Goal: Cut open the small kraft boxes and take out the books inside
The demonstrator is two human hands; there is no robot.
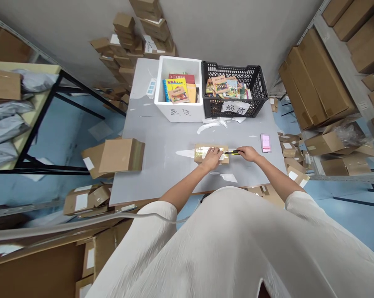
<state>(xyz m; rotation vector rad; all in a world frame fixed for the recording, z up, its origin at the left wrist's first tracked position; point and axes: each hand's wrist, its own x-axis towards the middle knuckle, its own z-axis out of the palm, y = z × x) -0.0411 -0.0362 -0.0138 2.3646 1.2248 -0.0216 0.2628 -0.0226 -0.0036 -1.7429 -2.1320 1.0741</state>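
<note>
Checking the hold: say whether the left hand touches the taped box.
Touching: the head view shows the left hand resting across the taped box.

Brown carton, black-and-yellow cutter

On the grey counter, the left hand rests on top of a taped cardboard box. Just right of that box, the right hand grips a yellow-and-black cutter in its fingers. Beyond the box stand a white bin and a black crate, both holding books; left of it sits a larger carton.
</note>
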